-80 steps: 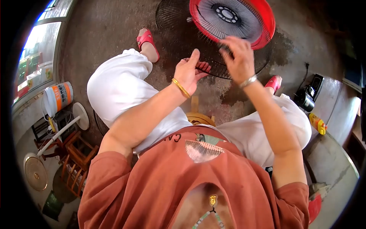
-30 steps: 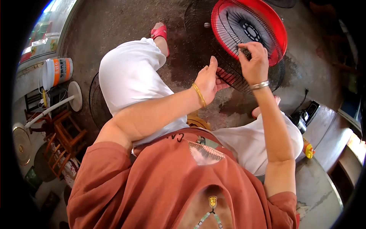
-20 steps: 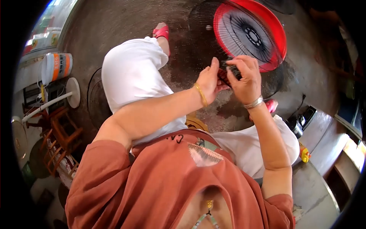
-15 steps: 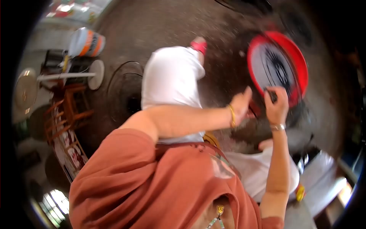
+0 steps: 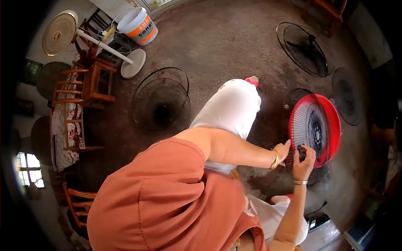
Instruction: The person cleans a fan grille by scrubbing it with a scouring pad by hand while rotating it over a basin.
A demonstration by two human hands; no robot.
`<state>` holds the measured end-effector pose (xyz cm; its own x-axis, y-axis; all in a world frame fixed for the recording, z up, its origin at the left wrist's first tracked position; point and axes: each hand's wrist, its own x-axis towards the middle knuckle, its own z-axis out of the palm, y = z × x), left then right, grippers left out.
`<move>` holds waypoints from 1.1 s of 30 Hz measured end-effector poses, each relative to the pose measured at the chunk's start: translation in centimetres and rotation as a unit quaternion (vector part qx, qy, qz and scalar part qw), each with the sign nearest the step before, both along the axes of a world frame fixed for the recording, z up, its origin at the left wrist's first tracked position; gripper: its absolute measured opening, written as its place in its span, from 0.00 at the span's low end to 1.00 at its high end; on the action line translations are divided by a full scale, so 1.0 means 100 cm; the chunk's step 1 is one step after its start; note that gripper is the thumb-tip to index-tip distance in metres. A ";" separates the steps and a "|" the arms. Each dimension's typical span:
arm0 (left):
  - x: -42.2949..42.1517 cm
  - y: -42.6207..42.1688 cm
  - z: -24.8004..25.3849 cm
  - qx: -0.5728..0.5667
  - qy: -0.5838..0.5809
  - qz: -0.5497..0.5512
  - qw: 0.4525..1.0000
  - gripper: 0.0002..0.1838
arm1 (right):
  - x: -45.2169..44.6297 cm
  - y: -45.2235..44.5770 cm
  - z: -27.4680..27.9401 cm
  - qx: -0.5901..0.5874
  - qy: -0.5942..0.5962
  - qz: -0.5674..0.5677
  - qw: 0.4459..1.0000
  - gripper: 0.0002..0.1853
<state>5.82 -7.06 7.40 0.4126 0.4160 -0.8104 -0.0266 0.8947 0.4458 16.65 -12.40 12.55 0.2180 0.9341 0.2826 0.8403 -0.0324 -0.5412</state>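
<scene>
Black wire grille (image 5: pixel 309 125) tilted over red basin (image 5: pixel 334 129) | our right hand (image 5: pixel 305 166) pinches dark scourer (image 5: pixel 301 152) at its near wires | our left hand (image 5: pixel 283 152) meets its rim, grip unclear | risk: uneven scrubbing pressure could tip the grille or snag the scourer

1. Rough grey-brown floor (image 5: pixel 201 50), with dark, wet-looking patches around the red basin (image 5: pixel 334 134)
2. Round black wire fan covers: one at left (image 5: pixel 142 98), one at upper right (image 5: pixel 293 50), another just beside the basin (image 5: pixel 345 94)
3. White-and-orange bucket (image 5: pixel 144 31) near the round base (image 5: pixel 133 65) of a white standing fan
4. Wooden stool (image 5: pixel 95 83) near that base
</scene>
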 end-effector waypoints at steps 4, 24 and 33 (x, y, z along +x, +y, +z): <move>0.002 -0.003 -0.010 -0.019 -0.003 0.007 1.000 0.29 | -0.002 -0.002 0.005 0.001 -0.015 0.001 1.000 0.13; -0.010 0.028 0.026 -0.027 -0.205 -0.089 0.974 0.19 | -0.029 -0.024 0.013 0.042 0.047 -0.083 0.995 0.42; -0.014 0.030 0.023 0.020 -0.280 -0.078 0.957 0.15 | 0.007 -0.049 0.069 0.076 0.171 -0.097 0.978 0.35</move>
<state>4.45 -4.10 9.71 0.8370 0.3400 -0.4288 -0.1392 0.8901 0.4340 17.36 -17.28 19.42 0.4932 0.8184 0.2949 0.5959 -0.0708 -0.7999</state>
